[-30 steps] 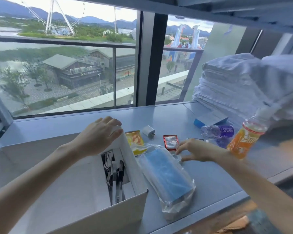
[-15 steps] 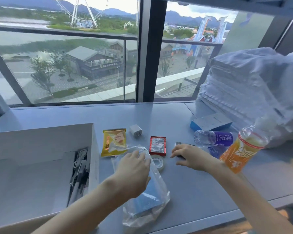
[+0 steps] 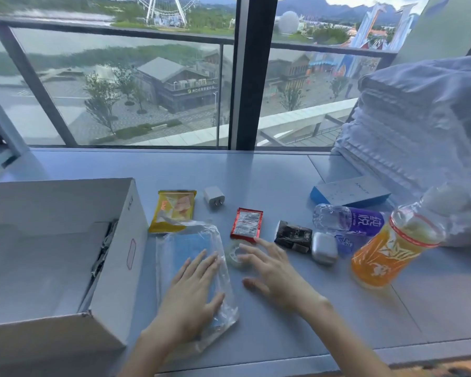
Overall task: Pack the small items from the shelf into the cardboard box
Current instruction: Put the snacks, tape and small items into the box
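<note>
The left hand [image 3: 193, 292] lies flat, fingers straight and close together, pressing on a clear plastic bag of blue masks [image 3: 185, 243] that sits on the grey shelf [image 3: 283, 172] just beside the cardboard box [image 3: 117, 262]. The right hand [image 3: 275, 273] is spread wide and holds nothing. Its middle fingertips touch a small roll of clear tape [image 3: 235, 255], and its index finger reaches to the lower edge of a red sachet [image 3: 246, 223].

The box stands open at the left, with some dark items along its right inner wall (too blurred to name). Beyond the bag lie a yellow snack packet [image 3: 174, 210], partly under the bag's top edge, and a white charger plug [image 3: 214, 197]. To the right of the sachet are a black packet [image 3: 292, 236] and a silver earbud case [image 3: 324, 248], touching each other. Behind them a water bottle [image 3: 348, 217] lies on its side, with a blue box [image 3: 350, 191] further back. An orange drink bottle [image 3: 389, 251] stands near a stack of folded white towels [image 3: 419, 118].
</note>
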The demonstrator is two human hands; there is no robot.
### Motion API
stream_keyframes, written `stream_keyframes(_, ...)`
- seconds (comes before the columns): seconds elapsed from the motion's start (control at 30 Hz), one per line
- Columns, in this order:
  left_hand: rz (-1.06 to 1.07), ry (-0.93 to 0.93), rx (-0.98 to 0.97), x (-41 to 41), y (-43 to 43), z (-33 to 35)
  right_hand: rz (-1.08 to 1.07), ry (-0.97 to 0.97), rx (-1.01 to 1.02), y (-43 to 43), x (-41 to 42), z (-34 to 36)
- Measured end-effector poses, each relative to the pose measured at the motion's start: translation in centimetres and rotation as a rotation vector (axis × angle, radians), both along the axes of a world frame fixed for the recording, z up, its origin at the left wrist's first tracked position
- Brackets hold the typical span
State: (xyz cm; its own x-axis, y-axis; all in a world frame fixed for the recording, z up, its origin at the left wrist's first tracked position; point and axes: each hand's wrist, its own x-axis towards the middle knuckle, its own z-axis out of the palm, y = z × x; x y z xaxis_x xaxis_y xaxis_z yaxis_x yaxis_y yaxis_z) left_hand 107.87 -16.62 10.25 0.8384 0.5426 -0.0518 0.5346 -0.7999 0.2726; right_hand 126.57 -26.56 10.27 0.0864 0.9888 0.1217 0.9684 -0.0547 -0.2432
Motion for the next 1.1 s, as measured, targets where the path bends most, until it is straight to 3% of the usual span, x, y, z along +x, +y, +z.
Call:
stream_keyframes(0.17, 0.117, -0.166, -0.054, 1.7, 0.6, 1.5, -0.084, 0.21, 0.19, -0.8, -0.2, -0.7)
stream_keyframes(0.37, 0.253, -0.365, -0.058, 6.5, 1.6, 1.6, -0.203, 0.363, 0.196, -2.5, 0.0, -0.7)
stream_keyframes(0.57, 0.203, -0.225, 0.0, 11.1, 2.2, 0.7, -0.251, 0.27, 0.195, -3.6, 0.9, -0.3)
stream_keyframes(0.8, 0.205, -0.252, 0.083, 10.4, 0.8, -0.2, -0.33, 0.129, 0.322, -2.6, 4.1, 2.3)
stream_keyframes(1.0, 0.193, -0.334, -0.027, 9.4, 0.4, -0.2, -0.469, 0.06, 0.053, -1.0, 6.0, 2.0)
stream_keyframes(1.1, 0.177, -0.408, -0.073, 8.8, 0.2, -0.7, -0.45, 0.049, 0.046, -1.2, 6.0, 2.1)
